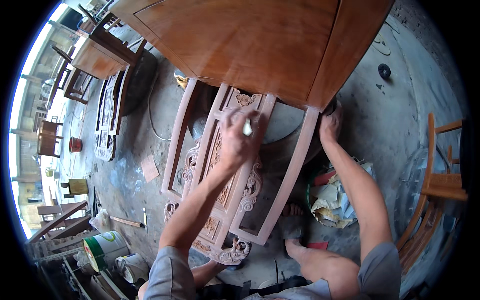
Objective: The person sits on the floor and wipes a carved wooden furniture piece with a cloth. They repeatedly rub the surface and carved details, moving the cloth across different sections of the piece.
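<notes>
A carved wooden chair frame [295, 170] lies tilted in front of me, its seat panel [250, 45] at the top and its ornate carved back splat [220, 200] running down the middle. My left hand [237, 137] presses a small pale piece, perhaps sandpaper [247, 128], against the upper part of the splat. My right hand [331, 122] grips the frame's right rail where it meets the seat. My bare feet [295, 232] rest on the concrete floor below the frame.
A basket of crumpled used paper [332, 200] sits by my right arm. Paint cans [105, 249] stand at lower left. Another carved panel [107, 117] and unfinished chairs [100, 50] lie at upper left; a wooden chair [440, 185] stands at right.
</notes>
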`<state>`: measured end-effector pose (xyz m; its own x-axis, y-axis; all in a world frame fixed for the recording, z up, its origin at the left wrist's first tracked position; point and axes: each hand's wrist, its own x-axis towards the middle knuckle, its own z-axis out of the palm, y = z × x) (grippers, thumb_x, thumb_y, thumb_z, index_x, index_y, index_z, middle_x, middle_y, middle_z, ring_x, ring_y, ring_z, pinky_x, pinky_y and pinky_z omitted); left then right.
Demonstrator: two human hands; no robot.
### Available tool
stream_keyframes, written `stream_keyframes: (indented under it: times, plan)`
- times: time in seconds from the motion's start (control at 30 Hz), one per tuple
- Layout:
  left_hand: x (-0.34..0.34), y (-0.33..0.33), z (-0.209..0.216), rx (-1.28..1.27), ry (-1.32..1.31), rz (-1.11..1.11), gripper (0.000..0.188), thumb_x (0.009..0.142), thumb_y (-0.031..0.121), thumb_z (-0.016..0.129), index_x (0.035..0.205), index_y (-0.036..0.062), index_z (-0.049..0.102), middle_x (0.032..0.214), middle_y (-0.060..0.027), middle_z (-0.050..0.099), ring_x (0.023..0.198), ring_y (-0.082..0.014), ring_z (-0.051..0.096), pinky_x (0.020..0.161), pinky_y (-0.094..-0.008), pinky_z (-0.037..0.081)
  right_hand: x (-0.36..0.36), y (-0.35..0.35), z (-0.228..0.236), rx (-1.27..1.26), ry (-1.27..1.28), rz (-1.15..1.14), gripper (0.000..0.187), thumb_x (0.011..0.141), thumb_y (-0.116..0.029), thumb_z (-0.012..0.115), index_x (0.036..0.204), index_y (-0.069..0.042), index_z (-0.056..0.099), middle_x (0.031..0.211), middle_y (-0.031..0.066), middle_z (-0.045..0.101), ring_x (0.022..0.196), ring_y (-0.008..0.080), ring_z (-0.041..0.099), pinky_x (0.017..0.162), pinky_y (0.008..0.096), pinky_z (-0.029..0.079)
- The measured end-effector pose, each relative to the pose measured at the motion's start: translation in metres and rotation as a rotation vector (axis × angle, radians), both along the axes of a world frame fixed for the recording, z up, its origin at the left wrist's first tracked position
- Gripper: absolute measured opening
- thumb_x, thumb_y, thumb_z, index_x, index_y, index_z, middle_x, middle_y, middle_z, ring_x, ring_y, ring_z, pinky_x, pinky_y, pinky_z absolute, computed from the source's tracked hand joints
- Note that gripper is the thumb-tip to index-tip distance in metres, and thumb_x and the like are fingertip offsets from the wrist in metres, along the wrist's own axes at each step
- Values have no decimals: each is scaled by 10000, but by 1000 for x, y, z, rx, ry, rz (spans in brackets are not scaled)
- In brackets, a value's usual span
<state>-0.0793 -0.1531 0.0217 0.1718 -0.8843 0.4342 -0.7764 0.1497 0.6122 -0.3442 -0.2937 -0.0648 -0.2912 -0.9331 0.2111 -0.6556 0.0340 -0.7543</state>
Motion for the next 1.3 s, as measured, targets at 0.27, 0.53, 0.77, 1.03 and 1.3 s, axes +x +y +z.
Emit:
stream_keyframes:
  times: [0.27, 0.53, 0.77, 1.03, 1.3]
  plan:
    - [-22, -11, -12, -3, 49, 97, 340, 934, 110, 719, 1269, 55, 696, 1213, -201, 711, 1327, -433, 540, 1150, -544, 356, 4, 5, 0, -9, 10, -6, 564, 1080, -341, 472, 1440, 92, 501, 1439, 351, 557, 1359, 492, 522, 1172, 517, 407]
    - [-31, -17, -12, -21, -59, 135, 314, 943, 186, 747, 1229, 69, 690, 1110, -169, 755, 1301, -396, 567, 1201, -573, 306, -3, 2, -5, -12, 37, -20, 550, 1072, -329, 509, 1432, 87, 505, 1423, 344, 569, 1340, 495, 535, 1155, 519, 422]
    - [-24, -11, -12, -26, -156, 54, 281, 945, 192, 737, 1205, 92, 698, 1021, -162, 779, 1339, -414, 543, 1205, -579, 308, -8, 1, -4, -17, -9, -24, 551, 1078, -320, 487, 1436, 98, 503, 1430, 359, 558, 1345, 503, 527, 1166, 516, 413]
    - [8, -17, 0, 36, -243, -118, 324, 867, 176, 769, 1184, 116, 743, 1137, -141, 728, 1297, -356, 561, 1217, -569, 322, -6, 1, -2, -36, 1, -13, 545, 1075, -308, 472, 1429, 106, 502, 1420, 365, 557, 1345, 504, 526, 1169, 519, 410]
    - [72, -24, 27, 181, -335, -392, 528, 785, -1, 679, 1280, 174, 735, 1242, -106, 728, 1397, -373, 496, 1217, -550, 342, -10, 1, -3, 16, -8, -14, 563, 1071, -323, 465, 1441, 101, 500, 1438, 358, 549, 1367, 493, 515, 1177, 513, 403]
